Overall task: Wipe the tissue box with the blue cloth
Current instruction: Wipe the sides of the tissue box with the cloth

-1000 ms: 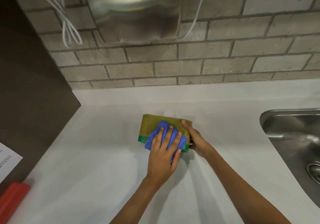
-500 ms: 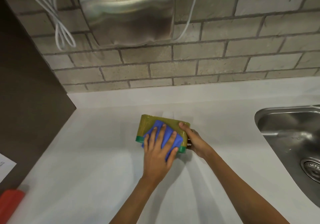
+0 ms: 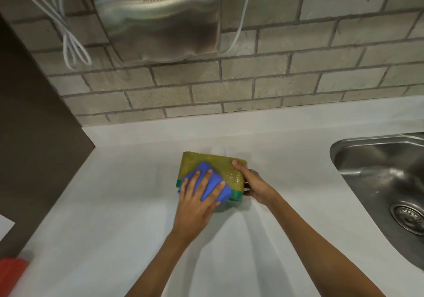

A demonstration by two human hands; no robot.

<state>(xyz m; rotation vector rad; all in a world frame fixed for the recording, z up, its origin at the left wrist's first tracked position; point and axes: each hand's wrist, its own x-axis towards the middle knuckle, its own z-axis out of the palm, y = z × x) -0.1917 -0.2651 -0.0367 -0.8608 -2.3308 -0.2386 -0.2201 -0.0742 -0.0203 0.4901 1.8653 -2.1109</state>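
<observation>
Tissue box (image 3: 212, 170) sits on the white tabletop (image 3: 114, 205), toward the back, mid-frame, well apart from the sink (image 3: 378, 172) at right. Box is olive-yellow with a green band along its near lower edge; wrapped in something glossy, print not legible. A faint pale shape rises at the far edge of the box, hard to make out against the white surface.

Left hand (image 3: 197, 205) lies flat, fingers spread wide, palm down on the blue cloth (image 3: 212, 187). It presses the cloth against the box's near-left top and side; it is not curled around it. Cloth is folded; much of it is hidden under the fingers, and its lower edge is lost behind the palm.

Right hand (image 3: 254, 186) grips the right end of the box, thumb laid over the top corner. The other fingers wrap behind the end face and are mostly hidden; only tips show at the near lower corner.

Both forearms run out of frame at the bottom.

Steel hand dryer (image 3: 158, 18) on the brick wall (image 3: 298, 74), top cut off; embossed lettering blurred. White cable (image 3: 68, 35) loops at its left, another strand at its right. Sink cropped by the right edge, drain (image 3: 410, 218) partly cut. Red object (image 3: 11, 271) at bottom left, mostly out of frame, unidentifiable. Dark panel (image 3: 34, 136) at left.
</observation>
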